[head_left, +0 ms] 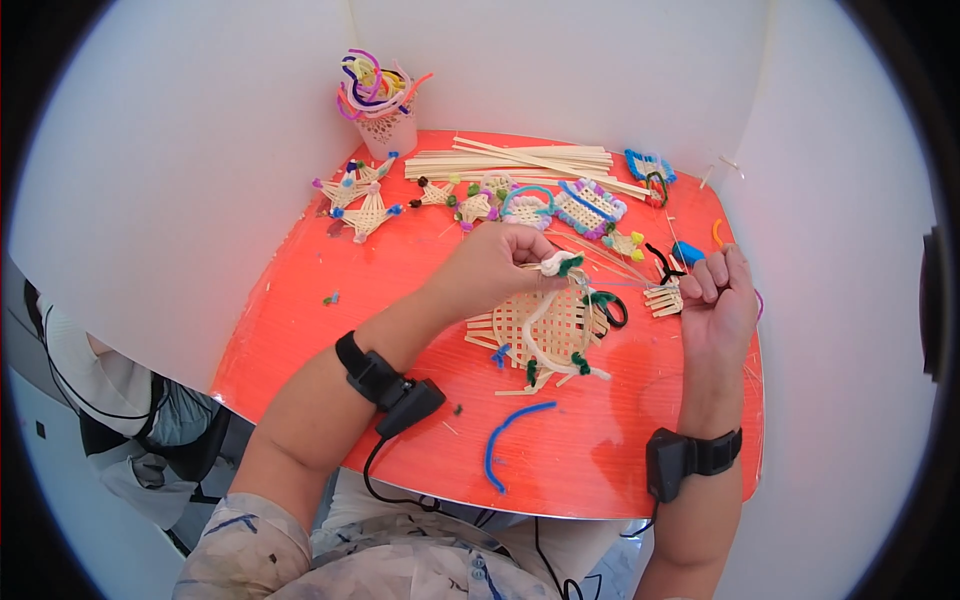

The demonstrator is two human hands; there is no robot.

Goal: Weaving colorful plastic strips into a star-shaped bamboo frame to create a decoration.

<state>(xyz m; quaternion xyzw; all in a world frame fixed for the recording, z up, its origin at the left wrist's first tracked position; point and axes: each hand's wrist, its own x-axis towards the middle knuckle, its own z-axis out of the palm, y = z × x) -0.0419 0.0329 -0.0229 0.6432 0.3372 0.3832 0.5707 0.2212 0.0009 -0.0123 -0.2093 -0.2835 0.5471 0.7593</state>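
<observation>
My left hand (497, 263) pinches the top of a woven bamboo-strip piece (555, 325), just where white and dark green fuzzy pipe cleaner is bunched. A white pipe cleaner (535, 340) curves down across the weave, and dark green twists sit at its lower edge. Off to the right, my right hand (720, 290) is closed, fingers curled in. A thin thread (640, 284) runs from the woven top toward it; the fingertips' hold is partly hidden. Beside the weave, a dark loop handle (615, 310), perhaps of scissors, shows. A small strip bundle (663, 298) with black pipe cleaner lies near my right hand.
A blue pipe cleaner (493, 450) lies near the front edge of the red table (330, 400). Woven stars (370, 215), trimmed woven pieces (590, 207) and loose bamboo strips (510, 163) line the back. A pink cup (388, 130) of pipe cleaners stands back left. White panels (560, 70) enclose the table.
</observation>
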